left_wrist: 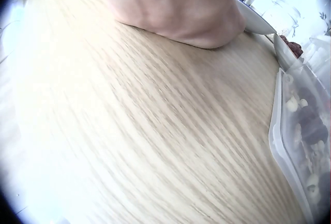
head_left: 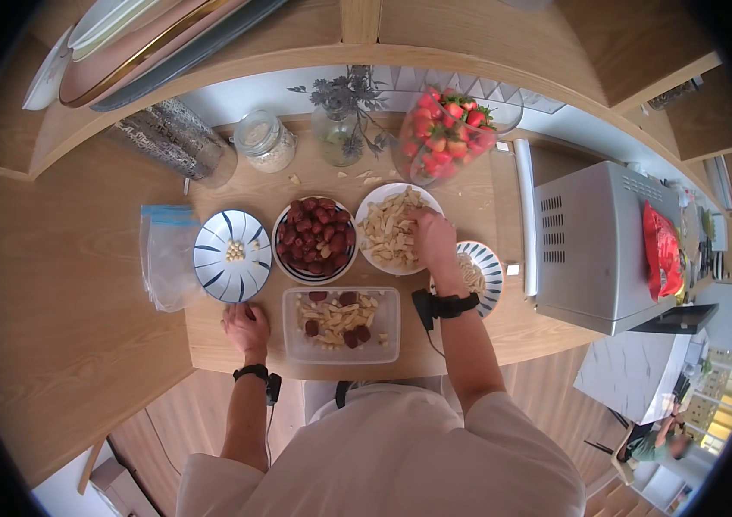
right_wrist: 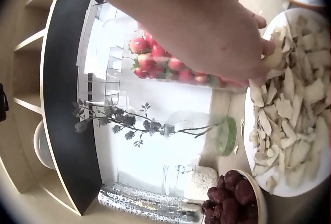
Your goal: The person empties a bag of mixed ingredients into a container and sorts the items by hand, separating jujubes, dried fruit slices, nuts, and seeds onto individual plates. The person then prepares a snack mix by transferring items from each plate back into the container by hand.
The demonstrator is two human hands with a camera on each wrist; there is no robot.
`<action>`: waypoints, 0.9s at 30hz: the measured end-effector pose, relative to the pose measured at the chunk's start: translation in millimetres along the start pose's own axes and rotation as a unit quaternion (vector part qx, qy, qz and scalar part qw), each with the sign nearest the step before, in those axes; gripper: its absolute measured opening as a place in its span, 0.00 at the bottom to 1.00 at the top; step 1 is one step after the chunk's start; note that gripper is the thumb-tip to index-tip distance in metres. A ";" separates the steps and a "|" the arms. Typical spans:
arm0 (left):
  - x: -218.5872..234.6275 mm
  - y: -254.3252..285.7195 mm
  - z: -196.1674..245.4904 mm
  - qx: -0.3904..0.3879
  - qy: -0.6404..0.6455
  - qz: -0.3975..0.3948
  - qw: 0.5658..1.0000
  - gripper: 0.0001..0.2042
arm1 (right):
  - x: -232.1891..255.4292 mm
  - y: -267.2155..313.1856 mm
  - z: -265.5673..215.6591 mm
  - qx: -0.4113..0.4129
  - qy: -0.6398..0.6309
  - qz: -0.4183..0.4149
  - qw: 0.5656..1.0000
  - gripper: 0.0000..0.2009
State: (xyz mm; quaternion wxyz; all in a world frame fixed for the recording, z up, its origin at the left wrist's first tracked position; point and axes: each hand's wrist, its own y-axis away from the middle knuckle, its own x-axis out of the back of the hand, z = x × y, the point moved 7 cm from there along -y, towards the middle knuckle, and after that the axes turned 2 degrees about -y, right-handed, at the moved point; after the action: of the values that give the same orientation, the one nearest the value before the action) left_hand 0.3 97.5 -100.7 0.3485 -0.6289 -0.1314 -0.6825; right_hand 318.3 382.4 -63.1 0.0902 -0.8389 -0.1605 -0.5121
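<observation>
My right hand (head_left: 437, 246) reaches into the white plate (head_left: 369, 254) of pale dried slices (head_left: 387, 226), its fingertips pinching among them; in the right wrist view that hand (right_wrist: 217, 38) has a slice (right_wrist: 273, 61) at its fingers. My left hand (head_left: 246, 328) rests on the table edge below the blue-striped plate (head_left: 211, 269), fingers loosely bent; a small dark patch shows by them, unclear what. Between the hands, a clear plastic box (head_left: 297, 351) holds slices, several dark red pieces and small pale bits. Only the heel of the left hand (left_wrist: 181, 12) shows in the left wrist view.
A bowl of red dates (head_left: 314, 237) stands between the two plates. At right is a striped plate (head_left: 493, 280) with pale shreds, then a silver appliance (head_left: 586, 250). Behind are a jar (head_left: 264, 142), a vase (head_left: 337, 138) and a strawberry container (head_left: 448, 133). Plastic bags (head_left: 168, 263) lie left.
</observation>
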 end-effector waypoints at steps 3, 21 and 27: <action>-1.4 0.1 -1.8 0.003 -0.001 -0.007 1.000 0.10 | 4.6 -0.2 3.0 -0.006 -0.071 0.019 0.997 0.08; -2.9 2.0 -4.8 0.001 0.004 -0.026 1.000 0.09 | 22.4 21.6 -23.6 -0.043 -0.633 -0.023 0.772 0.05; -3.1 1.9 -5.0 -0.002 0.007 -0.029 1.000 0.09 | 21.1 48.8 -41.1 -0.010 -0.685 -0.135 0.716 0.05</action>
State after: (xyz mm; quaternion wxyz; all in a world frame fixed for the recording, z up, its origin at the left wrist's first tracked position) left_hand -2.4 94.0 -105.1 0.3283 -0.6205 -0.1459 -0.6971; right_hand 310.7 327.6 -24.9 -0.1229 -0.9305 -0.2850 0.1947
